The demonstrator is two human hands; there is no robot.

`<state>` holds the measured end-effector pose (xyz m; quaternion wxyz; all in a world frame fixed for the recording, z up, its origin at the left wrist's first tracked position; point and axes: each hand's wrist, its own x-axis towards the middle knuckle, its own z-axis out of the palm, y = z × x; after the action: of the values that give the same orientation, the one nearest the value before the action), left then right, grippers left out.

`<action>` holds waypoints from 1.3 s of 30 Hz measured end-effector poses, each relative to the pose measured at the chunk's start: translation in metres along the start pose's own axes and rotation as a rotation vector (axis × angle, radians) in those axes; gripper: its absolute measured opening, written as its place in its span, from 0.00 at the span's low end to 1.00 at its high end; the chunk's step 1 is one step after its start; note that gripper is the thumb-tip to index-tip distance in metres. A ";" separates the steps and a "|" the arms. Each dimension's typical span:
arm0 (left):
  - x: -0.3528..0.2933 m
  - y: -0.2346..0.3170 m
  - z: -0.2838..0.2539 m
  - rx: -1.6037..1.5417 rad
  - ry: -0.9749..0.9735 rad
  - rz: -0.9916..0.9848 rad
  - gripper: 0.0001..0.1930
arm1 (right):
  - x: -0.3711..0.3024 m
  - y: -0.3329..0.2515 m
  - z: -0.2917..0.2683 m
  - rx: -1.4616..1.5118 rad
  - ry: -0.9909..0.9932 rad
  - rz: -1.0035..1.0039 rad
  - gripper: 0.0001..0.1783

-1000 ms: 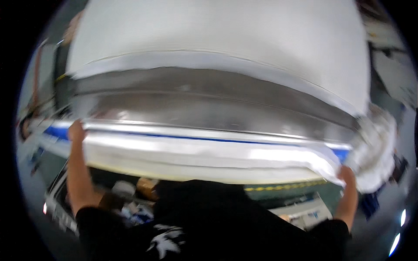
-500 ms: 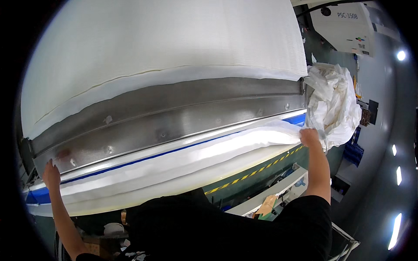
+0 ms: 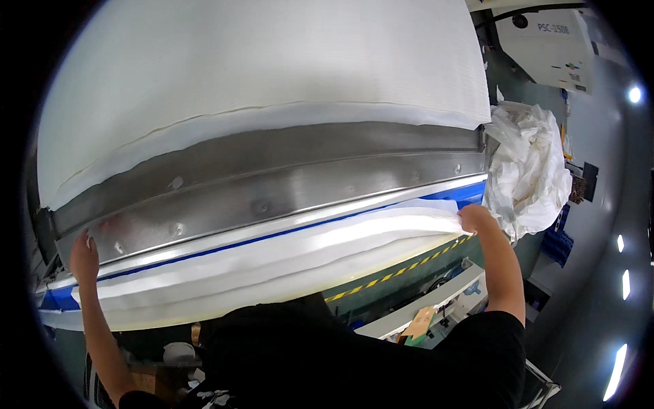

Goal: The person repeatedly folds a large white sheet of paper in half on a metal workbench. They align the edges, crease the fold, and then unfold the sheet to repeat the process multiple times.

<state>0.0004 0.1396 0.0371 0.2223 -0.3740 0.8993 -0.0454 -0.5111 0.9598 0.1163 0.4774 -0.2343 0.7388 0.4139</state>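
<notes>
A long folded strip of white cloth [image 3: 272,255] lies along the near edge of a steel-topped machine, over its blue strip [image 3: 225,251]. At the right end of the cloth, my right hand [image 3: 478,219] is closed on its edge. My left hand [image 3: 84,262] is at the far left, by the steel plate [image 3: 293,177], beside the cloth's left end. Its fingers are drawn together; what they hold, if anything, is hidden. Beyond the steel, a wide white sheet [image 3: 272,54] covers the machine, its front edge loose.
Crumpled white material [image 3: 528,170] is heaped off the machine's right end. Below the near edge run yellow-and-black floor tape [image 3: 398,269] and a white shelf [image 3: 422,303] with small items. A white cabinet [image 3: 545,51] stands at the far right.
My right hand has shifted left along the machine with the cloth's end, baring more blue there. My left hand has risen slightly toward the steel. The whole view has shifted a little.
</notes>
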 end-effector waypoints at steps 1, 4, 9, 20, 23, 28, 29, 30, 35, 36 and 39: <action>-0.002 0.013 -0.010 -0.041 0.006 0.004 0.17 | -0.006 -0.007 0.000 -0.033 0.052 -0.015 0.16; -0.016 0.061 -0.044 -0.103 0.018 -0.031 0.16 | -0.018 -0.026 0.010 0.044 0.382 -0.150 0.14; -0.025 0.100 -0.064 -0.178 -0.007 -0.043 0.15 | -0.038 -0.068 -0.014 0.051 0.034 -0.209 0.17; -0.045 0.097 -0.072 -0.314 0.132 0.027 0.14 | -0.016 -0.162 -0.071 0.491 -0.089 -0.542 0.31; -0.053 0.098 -0.065 -0.342 0.104 -0.027 0.14 | -0.015 -0.185 -0.081 0.554 0.146 -0.461 0.29; -0.061 0.073 -0.034 -0.408 0.180 -0.091 0.14 | -0.007 -0.192 -0.081 0.636 0.331 -0.248 0.23; -0.063 0.067 -0.027 -0.427 0.218 -0.102 0.14 | -0.010 -0.200 -0.085 0.626 0.352 -0.234 0.23; -0.061 0.060 -0.021 -0.427 0.212 -0.137 0.14 | -0.015 -0.208 -0.089 0.599 0.296 -0.247 0.23; -0.056 0.076 -0.021 -0.550 0.378 0.006 0.12 | -0.037 -0.303 -0.101 1.020 0.208 -0.546 0.23; -0.059 0.087 -0.025 -0.603 0.379 0.018 0.12 | -0.042 -0.329 -0.102 1.061 0.205 -0.560 0.24; -0.070 0.114 -0.032 -0.717 0.426 0.138 0.10 | -0.058 -0.402 -0.109 1.168 0.200 -0.557 0.24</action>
<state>-0.0443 0.2675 0.0633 -0.1102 -0.3486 0.9070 0.2090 -0.2433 0.6452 0.0345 0.5446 -0.1562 0.7945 -0.2184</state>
